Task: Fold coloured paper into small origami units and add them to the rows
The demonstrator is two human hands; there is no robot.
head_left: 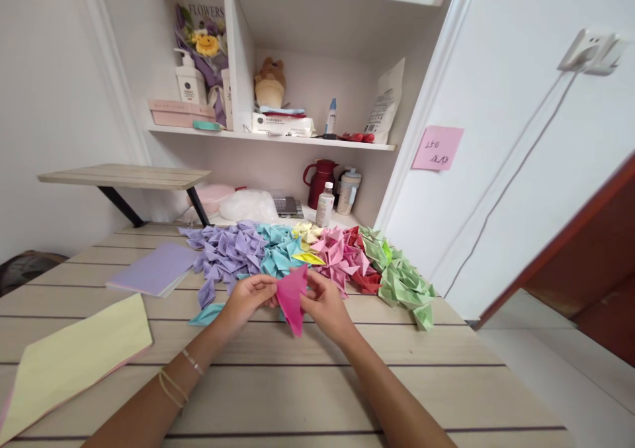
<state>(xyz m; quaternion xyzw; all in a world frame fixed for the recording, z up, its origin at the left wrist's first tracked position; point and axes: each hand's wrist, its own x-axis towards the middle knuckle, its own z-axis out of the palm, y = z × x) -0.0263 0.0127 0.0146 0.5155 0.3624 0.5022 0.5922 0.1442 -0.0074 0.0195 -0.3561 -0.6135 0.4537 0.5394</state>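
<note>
A bright pink piece of folded paper [292, 297] is held up above the slatted table, creased into a pointed shape with one tip hanging down. My left hand [255, 296] pinches its left edge between thumb and fingers. On the opposite edge, my right hand [323, 300] grips it the same way; some fingers of both hands are hidden behind the paper. Just beyond my hands lie heaps of folded paper pieces: purple [233, 249], blue [278, 253], pale yellow [306, 234], pink [338, 253] and green [403, 279]. A few red ones [368, 282] lie between pink and green.
Yellow paper sheets [84, 362] and a purple stack [153, 268] lie at the left. A small raised stand [124, 175] is behind them. Past the heaps stand a bottle [325, 204], a red jug [321, 182] and a cup [348, 192], below a shelf [278, 139].
</note>
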